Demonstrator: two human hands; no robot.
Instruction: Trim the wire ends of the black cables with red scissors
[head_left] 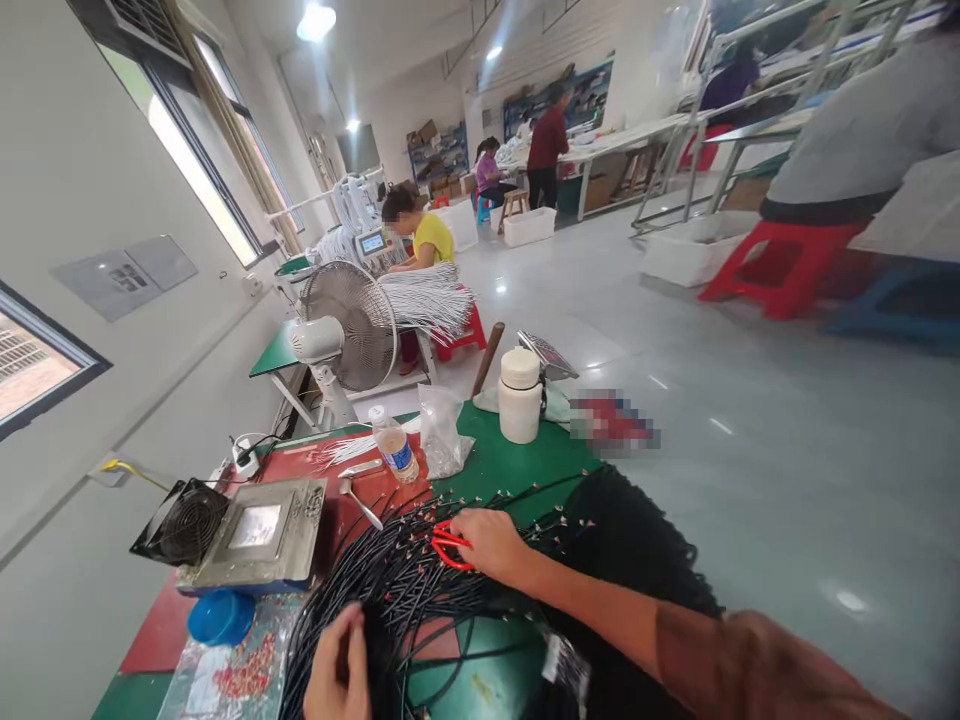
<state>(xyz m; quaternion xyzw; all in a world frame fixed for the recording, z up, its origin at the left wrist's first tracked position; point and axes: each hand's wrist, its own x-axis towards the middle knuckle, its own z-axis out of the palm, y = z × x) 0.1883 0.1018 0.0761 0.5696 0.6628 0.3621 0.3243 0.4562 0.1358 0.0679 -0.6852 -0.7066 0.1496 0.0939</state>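
A pair of scissors with red loop handles (450,545) is in my right hand (491,545), its fingers closed round the handles; the blades do not show clearly. Beneath that hand spreads a big bundle of thin black cables (360,575), many with stripped, coppery ends. My left hand (339,665) is low in the view beside the cables, thumb and fingers pressed together. Whatever is between those fingertips is hidden or too small to make out. More black cables (630,540) hang over the table's right edge.
A metal heating device (262,530) with a black fan (184,525) stands left, near a blue cup (221,617). Behind the cables are a spoon (361,503), a bottle (395,447), a plastic bag (444,435) and a white jar (519,400). A large fan (349,325) and co-workers are beyond.
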